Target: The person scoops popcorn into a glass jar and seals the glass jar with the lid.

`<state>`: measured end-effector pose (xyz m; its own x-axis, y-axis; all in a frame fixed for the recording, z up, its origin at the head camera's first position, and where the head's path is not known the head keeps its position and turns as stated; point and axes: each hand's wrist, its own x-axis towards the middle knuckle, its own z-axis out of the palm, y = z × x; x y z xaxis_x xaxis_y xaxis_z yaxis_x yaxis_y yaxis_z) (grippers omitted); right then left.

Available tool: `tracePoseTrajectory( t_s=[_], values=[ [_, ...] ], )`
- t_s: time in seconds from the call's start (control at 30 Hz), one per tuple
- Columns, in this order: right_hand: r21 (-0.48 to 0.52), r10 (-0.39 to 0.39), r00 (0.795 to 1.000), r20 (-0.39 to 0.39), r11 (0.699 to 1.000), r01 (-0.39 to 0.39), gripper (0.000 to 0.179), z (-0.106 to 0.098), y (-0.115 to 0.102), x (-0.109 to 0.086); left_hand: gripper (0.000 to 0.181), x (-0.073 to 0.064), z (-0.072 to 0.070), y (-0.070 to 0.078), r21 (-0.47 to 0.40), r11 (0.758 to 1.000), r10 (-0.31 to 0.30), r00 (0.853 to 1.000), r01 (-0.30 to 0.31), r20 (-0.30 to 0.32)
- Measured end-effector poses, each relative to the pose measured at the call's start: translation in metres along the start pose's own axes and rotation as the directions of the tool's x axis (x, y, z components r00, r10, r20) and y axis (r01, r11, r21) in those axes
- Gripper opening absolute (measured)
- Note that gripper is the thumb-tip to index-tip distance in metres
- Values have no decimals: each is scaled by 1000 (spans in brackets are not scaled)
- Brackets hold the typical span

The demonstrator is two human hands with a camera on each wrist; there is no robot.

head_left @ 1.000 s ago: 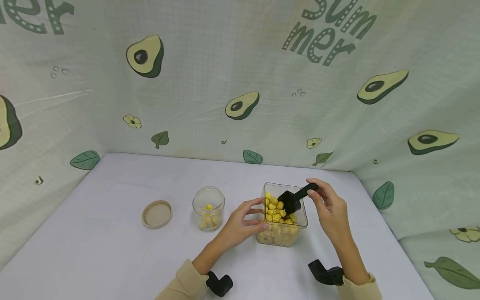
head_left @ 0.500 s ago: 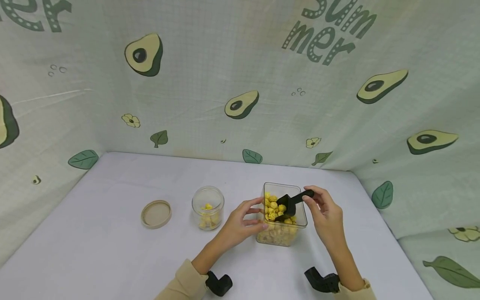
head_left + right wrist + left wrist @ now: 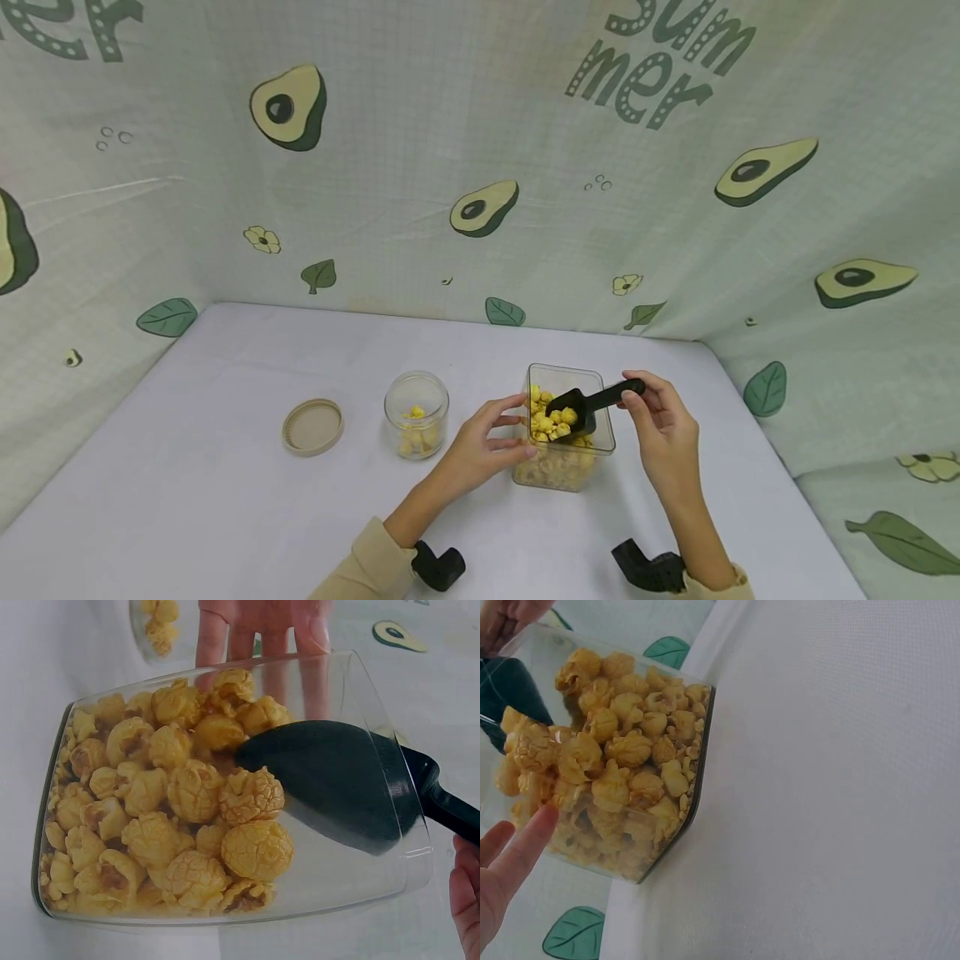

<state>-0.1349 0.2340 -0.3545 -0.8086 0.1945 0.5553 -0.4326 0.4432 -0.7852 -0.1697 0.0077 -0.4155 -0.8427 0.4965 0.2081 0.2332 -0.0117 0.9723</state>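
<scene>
A clear square container [image 3: 566, 477], partly filled with yellow popcorn [image 3: 142, 802], stands on the table in front of me. My left hand [image 3: 480, 450] rests against its left wall, with its fingers fairly straight along the side and the thumb by the near corner. My right hand [image 3: 663, 433] pinches the handle of a black scoop [image 3: 615, 392] between thumb and fingers at the right rim. The scoop slants down into the container. Several popcorn pieces lie in its bowl, and its front edge is among the rest.
A round clear jar [image 3: 401, 417] with some popcorn at its bottom stands uncovered to the left. Farther left lies a round beige lid [image 3: 313, 427]. A white cloth covers the table [image 3: 225, 517], and a fabric backdrop [image 3: 390, 125] with avocado prints rises behind and beside it.
The scoop has gone deeper and left into the popcorn, then levelled out with pieces in its bowl. My right hand dipped, then shifted back right. The left hand stays at the container.
</scene>
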Motion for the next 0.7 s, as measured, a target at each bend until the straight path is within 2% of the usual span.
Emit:
tracePoseTrajectory(
  t_s=[0.23, 0.57, 0.7],
  values=[
    [21, -41, 995, 93, 999, 39, 27, 2, 3, 0, 63, 1, 0, 0, 1, 1000, -9, 1000, 9, -6],
    [141, 62, 993, 98, 987, -75, 24, 2, 17, -3, 62, 1, 0, 0, -22, 1000, -11, 1000, 11, 0],
    [170, 133, 989, 57, 975, -141, 23, 3, 18, -5, 62, 0, 0, 1, -29, 999, -17, 1000, 16, -3]
  ],
)
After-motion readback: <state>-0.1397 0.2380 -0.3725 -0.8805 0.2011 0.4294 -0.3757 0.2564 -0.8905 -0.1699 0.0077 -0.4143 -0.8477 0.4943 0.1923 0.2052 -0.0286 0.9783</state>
